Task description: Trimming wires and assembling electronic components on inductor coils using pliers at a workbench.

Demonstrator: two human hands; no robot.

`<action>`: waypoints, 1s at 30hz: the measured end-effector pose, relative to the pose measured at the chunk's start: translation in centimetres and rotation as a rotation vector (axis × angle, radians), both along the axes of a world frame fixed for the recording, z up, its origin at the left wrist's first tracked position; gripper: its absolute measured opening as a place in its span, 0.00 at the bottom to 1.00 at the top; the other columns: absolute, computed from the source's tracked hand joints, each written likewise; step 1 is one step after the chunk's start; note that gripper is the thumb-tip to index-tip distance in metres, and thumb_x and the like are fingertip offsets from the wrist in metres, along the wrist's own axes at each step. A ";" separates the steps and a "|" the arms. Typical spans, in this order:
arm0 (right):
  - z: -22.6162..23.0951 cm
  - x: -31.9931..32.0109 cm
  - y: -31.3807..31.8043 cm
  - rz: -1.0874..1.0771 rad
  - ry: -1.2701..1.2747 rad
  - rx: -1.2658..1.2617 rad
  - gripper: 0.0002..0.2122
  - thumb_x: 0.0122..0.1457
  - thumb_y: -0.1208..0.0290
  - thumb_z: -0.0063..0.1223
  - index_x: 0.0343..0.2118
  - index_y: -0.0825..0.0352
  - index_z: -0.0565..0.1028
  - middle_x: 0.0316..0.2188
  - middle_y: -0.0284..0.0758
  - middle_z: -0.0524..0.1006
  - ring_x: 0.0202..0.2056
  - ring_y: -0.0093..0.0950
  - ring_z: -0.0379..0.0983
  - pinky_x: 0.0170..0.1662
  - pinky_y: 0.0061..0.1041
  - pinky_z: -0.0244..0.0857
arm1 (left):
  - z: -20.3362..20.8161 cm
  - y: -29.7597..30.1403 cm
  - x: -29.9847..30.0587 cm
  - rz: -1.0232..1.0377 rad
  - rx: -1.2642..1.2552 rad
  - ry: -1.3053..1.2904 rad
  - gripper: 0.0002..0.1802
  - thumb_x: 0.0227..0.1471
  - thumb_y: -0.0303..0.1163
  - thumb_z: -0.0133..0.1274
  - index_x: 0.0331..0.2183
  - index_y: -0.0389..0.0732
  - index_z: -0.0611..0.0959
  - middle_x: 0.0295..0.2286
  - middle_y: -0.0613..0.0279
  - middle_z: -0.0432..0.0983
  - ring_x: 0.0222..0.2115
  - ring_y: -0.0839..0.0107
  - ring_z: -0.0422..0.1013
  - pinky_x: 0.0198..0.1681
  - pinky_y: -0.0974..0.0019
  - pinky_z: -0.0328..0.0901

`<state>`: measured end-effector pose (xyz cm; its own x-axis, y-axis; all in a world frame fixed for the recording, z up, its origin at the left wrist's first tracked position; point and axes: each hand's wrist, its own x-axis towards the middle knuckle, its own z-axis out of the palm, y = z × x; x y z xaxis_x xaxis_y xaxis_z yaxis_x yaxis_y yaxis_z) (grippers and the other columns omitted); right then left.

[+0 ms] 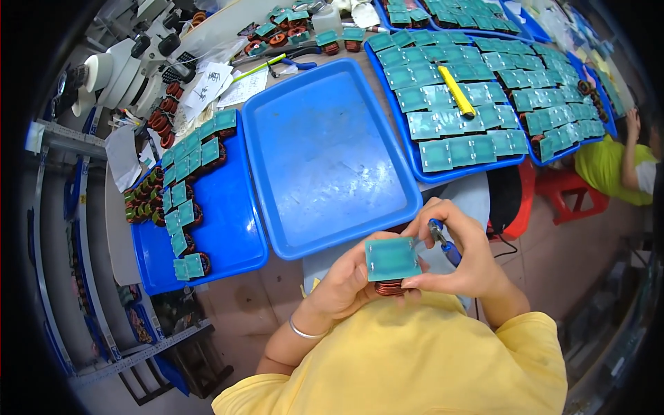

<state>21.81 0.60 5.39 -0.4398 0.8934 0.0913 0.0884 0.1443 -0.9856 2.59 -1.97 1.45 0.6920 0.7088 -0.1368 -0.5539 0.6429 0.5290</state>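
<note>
Close to my body I hold a copper-wound coil [391, 288] with a square green board [393, 259] on top. My left hand [343, 280] grips its left side, fingers curled behind and under it. My right hand [467, 245] pinches the right edge with the thumb. That same hand also keeps a small blue-handled hand tool [451, 253] against its palm. The tool's kind is partly hidden by my fingers. Just beyond my hands lies a bare blue tray [325, 138].
On the left, a blue tray [232, 238] carries several board-topped coils. At the right, another blue tray [415, 162] is filled with rows of them, a yellow utility knife [456, 91] on top. Blue-handled pliers [299, 65] lie behind. A person [615, 166] sits near a red stool [570, 197].
</note>
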 end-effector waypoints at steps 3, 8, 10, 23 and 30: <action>0.5 -0.3 0.2 -0.060 -0.057 0.082 0.25 0.31 0.70 0.70 0.33 0.66 0.65 0.29 0.36 0.71 0.29 0.23 0.63 0.33 0.20 0.57 | 0.2 -0.3 -0.2 0.104 0.028 0.046 0.42 0.44 0.50 0.56 0.52 0.35 0.58 0.45 0.55 0.64 0.43 0.66 0.68 0.41 0.65 0.67; 0.8 -1.2 0.5 -0.133 -0.168 0.357 0.24 0.36 0.66 0.69 0.34 0.68 0.67 0.26 0.34 0.67 0.27 0.24 0.65 0.25 0.19 0.61 | 1.0 -0.1 -0.3 0.247 0.332 0.358 0.39 0.42 0.34 0.61 0.52 0.35 0.59 0.46 0.59 0.63 0.46 0.71 0.63 0.46 0.67 0.63; 0.9 -1.4 0.7 -0.159 -0.182 0.413 0.24 0.35 0.65 0.69 0.33 0.68 0.67 0.25 0.34 0.67 0.26 0.26 0.65 0.24 0.19 0.61 | 1.4 -0.1 -0.4 0.245 0.140 0.322 0.40 0.39 0.26 0.62 0.51 0.35 0.59 0.45 0.59 0.64 0.45 0.71 0.64 0.47 0.69 0.61; 1.2 -1.3 1.9 -0.001 -0.038 0.079 0.26 0.32 0.71 0.71 0.34 0.66 0.66 0.31 0.37 0.71 0.30 0.23 0.65 0.32 0.20 0.60 | -0.1 -0.5 -0.9 0.259 0.040 0.110 0.36 0.45 0.43 0.58 0.49 0.36 0.60 0.42 0.57 0.66 0.44 0.71 0.65 0.46 0.68 0.62; 0.3 -0.6 4.8 0.287 0.170 -0.014 0.23 0.37 0.75 0.66 0.35 0.67 0.65 0.43 0.45 0.70 0.44 0.30 0.67 0.45 0.27 0.61 | 0.6 0.5 -1.0 0.159 0.038 0.072 0.40 0.48 0.54 0.47 0.51 0.31 0.59 0.43 0.47 0.67 0.41 0.58 0.70 0.43 0.60 0.67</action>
<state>21.25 5.41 5.72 -0.6533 0.7369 0.1739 -0.1203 0.1257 -0.9848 1.57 -1.49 2.00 0.5605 0.8139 -0.1531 -0.6068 0.5293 0.5930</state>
